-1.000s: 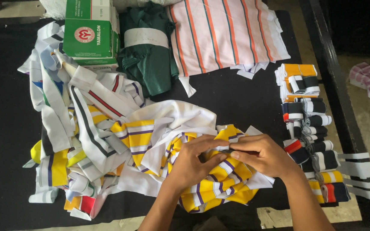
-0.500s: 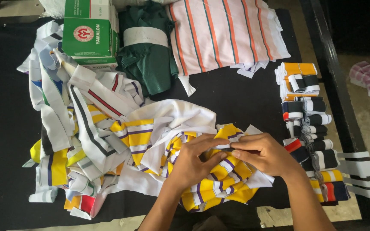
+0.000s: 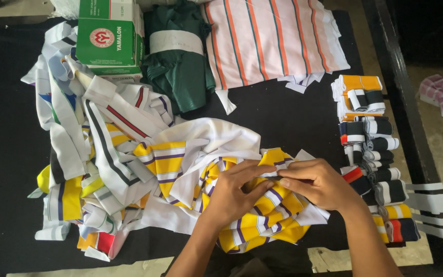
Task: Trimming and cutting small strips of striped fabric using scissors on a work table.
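My left hand (image 3: 237,192) and my right hand (image 3: 316,183) meet over a crumpled piece of yellow, white and purple striped cloth (image 3: 262,218) on the black table (image 3: 283,118). Both hands pinch the same fold of this cloth near its top edge, fingertips touching. The cloth bunches under my palms and hides part of my left fingers. A larger white and yellow striped piece (image 3: 190,154) lies just left of my hands.
A heap of white striped strips (image 3: 93,154) fills the left side. A green and white box (image 3: 109,36), a folded dark green cloth (image 3: 178,66) and a pink striped fabric (image 3: 273,41) lie at the back. Folded striped bands (image 3: 373,154) stack along the right edge.
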